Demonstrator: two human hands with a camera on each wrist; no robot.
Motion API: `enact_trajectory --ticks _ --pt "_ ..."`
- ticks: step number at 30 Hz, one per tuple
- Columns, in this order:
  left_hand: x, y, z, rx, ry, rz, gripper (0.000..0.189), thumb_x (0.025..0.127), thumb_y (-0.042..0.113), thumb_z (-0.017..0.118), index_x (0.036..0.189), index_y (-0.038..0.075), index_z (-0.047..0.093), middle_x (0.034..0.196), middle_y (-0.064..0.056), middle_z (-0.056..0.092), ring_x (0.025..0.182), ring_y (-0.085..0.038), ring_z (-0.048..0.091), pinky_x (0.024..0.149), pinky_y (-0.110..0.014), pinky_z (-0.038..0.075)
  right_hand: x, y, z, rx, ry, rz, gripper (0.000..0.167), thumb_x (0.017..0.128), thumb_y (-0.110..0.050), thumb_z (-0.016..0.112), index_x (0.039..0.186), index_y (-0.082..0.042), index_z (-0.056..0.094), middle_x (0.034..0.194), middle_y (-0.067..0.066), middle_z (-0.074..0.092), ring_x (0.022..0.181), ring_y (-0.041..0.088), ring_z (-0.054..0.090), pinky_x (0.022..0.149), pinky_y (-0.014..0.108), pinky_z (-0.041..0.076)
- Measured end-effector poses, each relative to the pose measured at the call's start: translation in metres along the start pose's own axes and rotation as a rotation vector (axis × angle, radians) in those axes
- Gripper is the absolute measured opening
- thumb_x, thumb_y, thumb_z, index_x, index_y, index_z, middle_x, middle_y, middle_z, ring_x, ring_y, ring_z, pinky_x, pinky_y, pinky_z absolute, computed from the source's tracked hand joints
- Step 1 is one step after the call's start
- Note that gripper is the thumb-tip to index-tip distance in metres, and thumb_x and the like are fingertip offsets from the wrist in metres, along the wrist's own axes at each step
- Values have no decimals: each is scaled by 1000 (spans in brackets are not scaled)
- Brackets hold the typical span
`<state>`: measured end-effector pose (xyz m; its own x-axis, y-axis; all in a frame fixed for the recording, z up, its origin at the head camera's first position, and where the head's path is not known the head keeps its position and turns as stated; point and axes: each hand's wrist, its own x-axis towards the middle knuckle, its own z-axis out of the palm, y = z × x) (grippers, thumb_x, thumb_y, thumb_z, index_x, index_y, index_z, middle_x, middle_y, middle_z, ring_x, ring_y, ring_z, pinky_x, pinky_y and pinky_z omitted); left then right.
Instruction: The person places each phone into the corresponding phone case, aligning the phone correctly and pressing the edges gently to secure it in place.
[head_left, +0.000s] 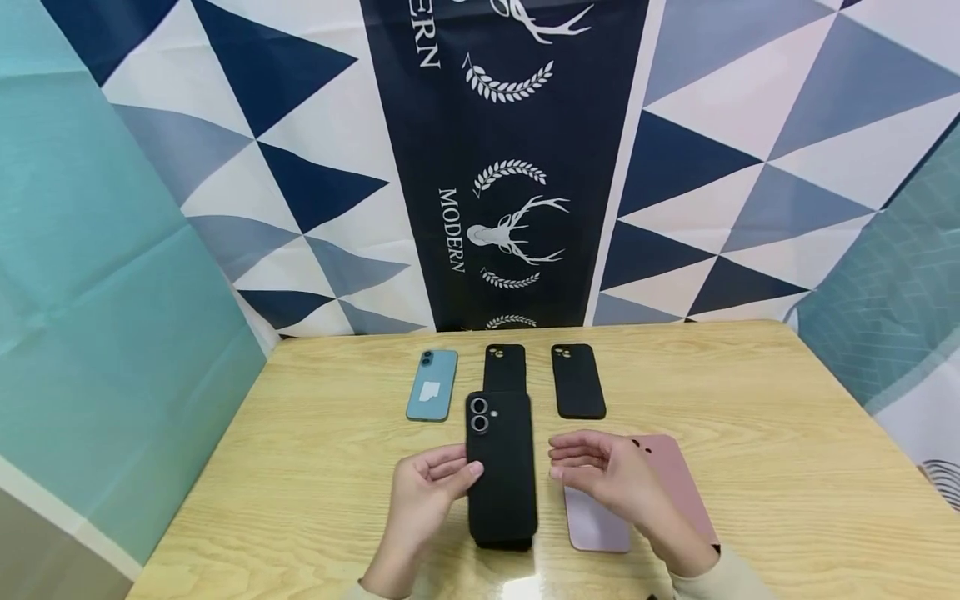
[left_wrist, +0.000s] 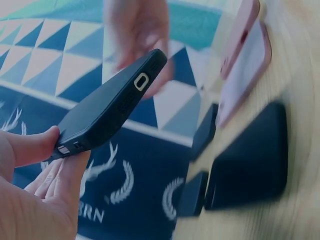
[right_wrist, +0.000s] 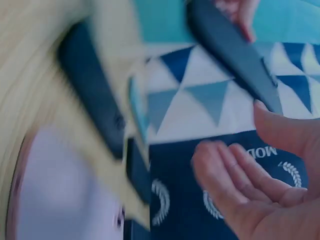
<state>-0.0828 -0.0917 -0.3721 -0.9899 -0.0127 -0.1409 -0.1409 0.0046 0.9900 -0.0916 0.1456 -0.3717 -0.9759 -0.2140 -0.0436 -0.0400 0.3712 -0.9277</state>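
My left hand (head_left: pixel 429 496) grips a black phone case (head_left: pixel 501 467) by its left edge, thumb on the back and fingers behind. The case stands tilted up, its two ringed camera openings at the top left; I cannot tell whether a phone is inside. In the left wrist view, its edge shows a pale-rimmed oval cutout (left_wrist: pixel 141 81). A second black case (left_wrist: pixel 252 155) lies on the table beneath it. To the right, my right hand (head_left: pixel 611 475) hovers with loosely bent fingers and holds nothing. Under it lie a pink case (head_left: pixel 678 479) and a lilac one (head_left: pixel 596 521), partly overlapped by the hand.
Along the back of the wooden table (head_left: pixel 315 483) lie a light-blue phone (head_left: pixel 432 385) with a white sticker and two black phone cases, the middle one (head_left: pixel 505 367) partly hidden and the right one (head_left: pixel 578 382) in full view. A patterned cloth (head_left: pixel 330 167) hangs behind.
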Motion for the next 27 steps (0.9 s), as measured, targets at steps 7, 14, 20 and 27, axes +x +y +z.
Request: enact_trajectory --ticks 7,14,20,27 --pt "10 -12 -41 43 73 -107 35 83 5 72 112 -13 63 90 -12 76 72 -7 69 66 -23 59 -2 21 9 -685 143 9 65 59 -14 90 117 2 64 114 20 69 106 36 65 90 48 54" --pt "21 -32 -63 96 120 -177 35 82 5 73 111 -12 64 88 -13 76 71 -9 70 63 -23 58 -2 36 8 -705 92 28 83 47 -13 93 119 10 59 119 31 63 113 44 60 97 52 49" --pt "33 -43 -69 168 116 -222 34 81 7 74 109 -11 66 85 -10 76 68 -8 68 60 -21 55 0 40 8 -747 68 20 89 44 -14 95 121 11 58 125 32 59 117 47 56 102 53 45" --pt "44 -53 -77 268 106 -283 38 82 10 73 112 -12 64 88 -7 74 71 -8 65 61 -23 55 4 42 8 -772 31 50 89 44 -17 96 122 7 59 129 30 57 121 48 53 104 54 43"
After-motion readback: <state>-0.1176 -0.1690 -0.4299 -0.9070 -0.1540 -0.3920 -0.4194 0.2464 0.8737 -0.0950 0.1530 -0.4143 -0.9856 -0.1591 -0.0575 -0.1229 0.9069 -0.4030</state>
